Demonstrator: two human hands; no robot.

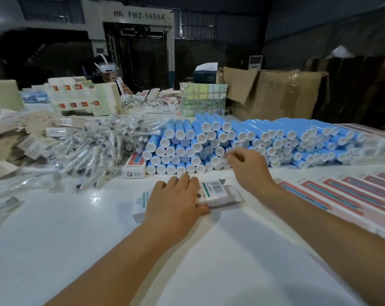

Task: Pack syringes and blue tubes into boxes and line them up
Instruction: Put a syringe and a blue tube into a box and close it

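My left hand (174, 199) lies flat on a white box (211, 192), fingers straight across its top and thumb along its near edge, pinning it to the white table (77, 250) rather than gripping it. The box's far-right end, with a barcode label and what looks like an open flap, sticks out past my fingertips. If I press unevenly here, I judge the box could skid on the smooth tabletop or the flap could crease.

Beyond and to the right of that hold, my right hand (246, 164) is raised just in front of the stack of blue tubes (209, 142), fingers loosely curled with nothing in them that I can see. Whether a fingertip already touches a tube cap I cannot tell. The tubes lie piled in rows, white caps facing me. Pulling one from low in the pile could, I think, set its neighbours rolling off the front toward the box.

Left of the box hand and farther back, the bagged syringes (94, 149) lie in a loose heap. The slippery wrappers could drag extras along when one is lifted. To the right of my right forearm, flat pink boxes (346, 191) lie lined up side by side; a careless sweep of that arm could knock the row askew.
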